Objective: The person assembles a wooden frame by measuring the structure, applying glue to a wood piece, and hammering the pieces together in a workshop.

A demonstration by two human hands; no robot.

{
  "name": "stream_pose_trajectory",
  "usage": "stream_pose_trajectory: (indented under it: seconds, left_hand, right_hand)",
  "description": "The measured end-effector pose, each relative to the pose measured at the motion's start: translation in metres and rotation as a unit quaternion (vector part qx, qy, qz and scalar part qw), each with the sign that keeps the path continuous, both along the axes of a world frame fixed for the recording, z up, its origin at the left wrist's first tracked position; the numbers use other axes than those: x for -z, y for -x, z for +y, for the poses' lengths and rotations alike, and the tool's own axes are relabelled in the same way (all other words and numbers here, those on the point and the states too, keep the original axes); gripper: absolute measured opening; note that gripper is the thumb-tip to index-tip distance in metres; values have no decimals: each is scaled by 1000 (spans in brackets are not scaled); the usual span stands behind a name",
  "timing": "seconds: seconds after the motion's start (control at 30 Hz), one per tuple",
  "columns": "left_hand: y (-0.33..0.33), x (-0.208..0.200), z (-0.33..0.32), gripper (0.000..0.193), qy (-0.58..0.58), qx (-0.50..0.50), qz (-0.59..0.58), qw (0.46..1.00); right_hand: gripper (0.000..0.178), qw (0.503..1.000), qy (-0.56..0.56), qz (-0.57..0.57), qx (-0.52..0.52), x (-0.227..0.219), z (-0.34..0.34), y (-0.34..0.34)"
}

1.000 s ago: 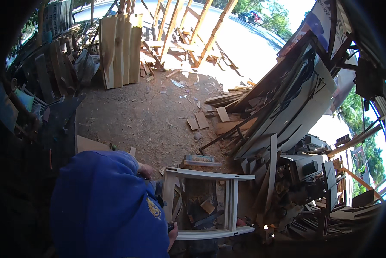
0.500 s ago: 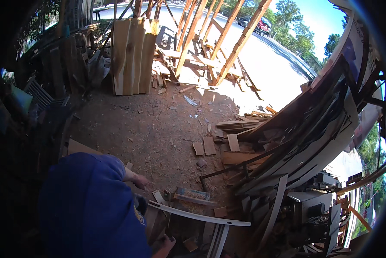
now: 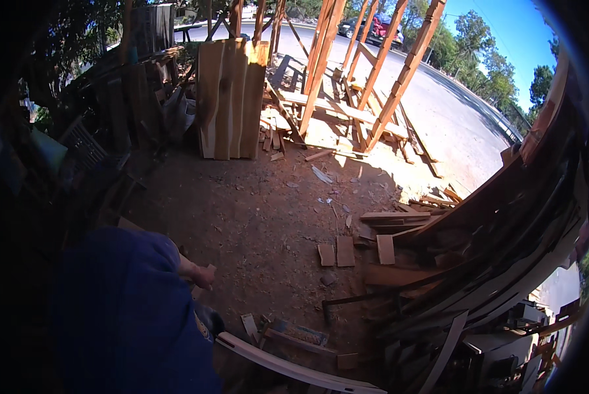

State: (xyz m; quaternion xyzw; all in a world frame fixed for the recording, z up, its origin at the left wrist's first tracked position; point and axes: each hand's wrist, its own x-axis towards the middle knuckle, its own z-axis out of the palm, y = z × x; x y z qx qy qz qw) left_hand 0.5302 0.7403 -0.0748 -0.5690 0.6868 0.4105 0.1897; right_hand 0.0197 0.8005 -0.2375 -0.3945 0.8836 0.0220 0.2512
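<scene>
1. Your left hand point(image 3: 199, 274) shows past the blue sleeve point(image 3: 127, 308), low left of the view. It looks curled, maybe pinching a small pale scrap, but can't tell for sure: too small and shaded.
2. Right hand: not in view. The sleeve and body hide that side, so no call on its state.
3. Nearest big thing is the white curved strip point(image 3: 294, 368), lying on the dirt ground point(image 3: 255, 210) just below and right of the left hand.
4. Key relation: the strip's long axis runs from near your body at its left end, down and right toward the lower edge. Its near end sits close under the sleeve, so the left hand is the closer one; the strip lies to that hand's lower right, apart from it, not touching.
5. Just above the strip: a short grey-blue board point(image 3: 297, 331) and a small pale offcut point(image 3: 250, 325), both near the strip's left half.
6. Further right: three short wood blocks point(image 3: 345, 251) lying flat side by side, then the big heap of leaning planks point(image 3: 498, 262).
7. Far back: upright slabs point(image 3: 232, 98) and a timber frame point(image 3: 366, 72), well apart from your hands.
</scene>
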Motion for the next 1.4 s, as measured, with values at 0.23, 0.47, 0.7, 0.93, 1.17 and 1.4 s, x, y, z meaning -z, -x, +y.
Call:
stream_pose_trajectory:
  seconds: [0.23,0.47,0.7,0.93,1.17,1.4]
  left_hand:
    - [28,0,-23,37,-19,-19,2,1000]
    - [54,23,-55,33,-56,16,2,998]
    - [94,44,-82,39,-78,187,-40,978]
    - [163,68,-122,43,-84,324,-45,941]
    - [180,60,-150,42,-124,431,-142,882]
    - [138,23,-143,38,-200,508,-112,830]
  right_hand:
    - [50,1000,-9,-12,-6,22,-14,1]
    - [44,965,118,-162,168,13,49,25]
    - [42,750,289,-322,500,-111,120,-19]
    - [44,455,470,-353,670,-188,229,-89]
    - [33,290,589,-161,737,-195,320,-243]
    - [25,229,369,-132,891,-96,280,-479]
